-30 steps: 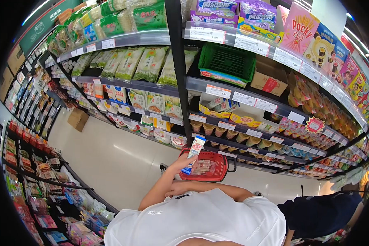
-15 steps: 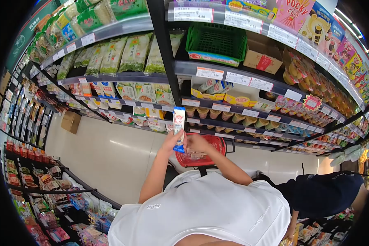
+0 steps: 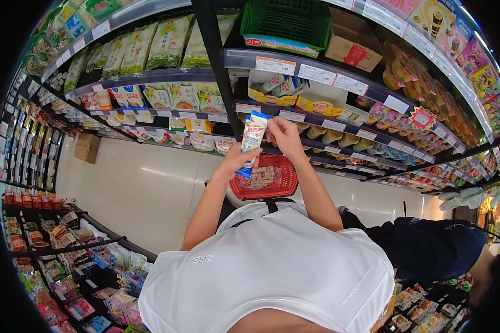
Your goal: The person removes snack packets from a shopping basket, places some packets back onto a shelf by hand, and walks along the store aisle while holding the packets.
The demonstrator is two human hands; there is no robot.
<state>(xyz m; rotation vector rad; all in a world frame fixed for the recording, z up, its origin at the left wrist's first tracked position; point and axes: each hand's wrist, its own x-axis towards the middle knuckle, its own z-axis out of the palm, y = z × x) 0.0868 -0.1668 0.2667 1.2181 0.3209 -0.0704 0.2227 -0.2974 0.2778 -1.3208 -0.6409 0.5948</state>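
A slim white-and-blue snack packet with red lettering stands tilted in front of me. My left hand is closed round its lower end, thumb across the front. At the packet's upper right edge, my right hand has its fingers bent in a pinch against the wrapper. A pale strip shows behind the packet's left side; whether it is a second packet I cannot make out. Below the hands is a red shopping basket with several small wrapped packs in it.
Shelves ahead hold noodle bags, a green plastic basket, and an open yellow display box with similar blue-and-white packets. A cardboard box sits on the floor at left. A person in dark clothing is at my right.
The packet and both hands have risen in view, toward the shelf. My right hand has moved from beside the packet's lower part to its upper edge. More of the basket shows.
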